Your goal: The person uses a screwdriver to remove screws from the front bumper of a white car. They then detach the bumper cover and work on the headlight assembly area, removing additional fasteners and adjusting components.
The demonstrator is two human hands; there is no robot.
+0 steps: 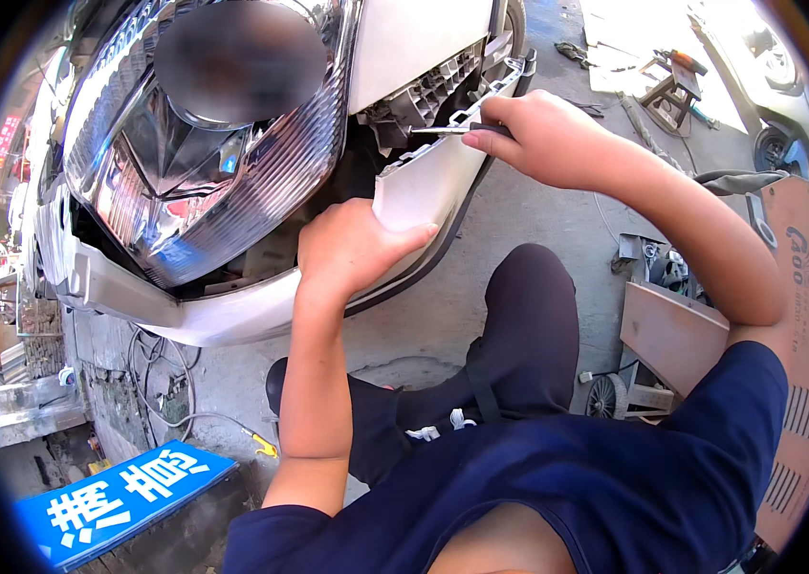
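Note:
My left hand (pixel 352 247) is closed over the top edge of the pale front bumper (pixel 244 308), its thumb lying along the outer face and its fingertips hidden behind the edge. In my right hand (pixel 543 139) is a screwdriver (pixel 438 130). Its metal shaft points left across the gap between the bumper's upper rim and a grey plastic bracket (pixel 438 88). Whether the tip touches anything is hard to tell. The large clear headlight (pixel 232 177) sits left of both hands, with a dark opening between it and the bumper. Above the bracket is the pale fender (pixel 414 48).
An orange-brown cabinet (pixel 806 316) stands at the right, beside a wheeled metal unit (pixel 667 330). A blue sign (pixel 127 493) lies at lower left, near a hose with a yellow end (pixel 265 445). Farther off are a small stool (pixel 669 91) and a white vehicle (pixel 758 57).

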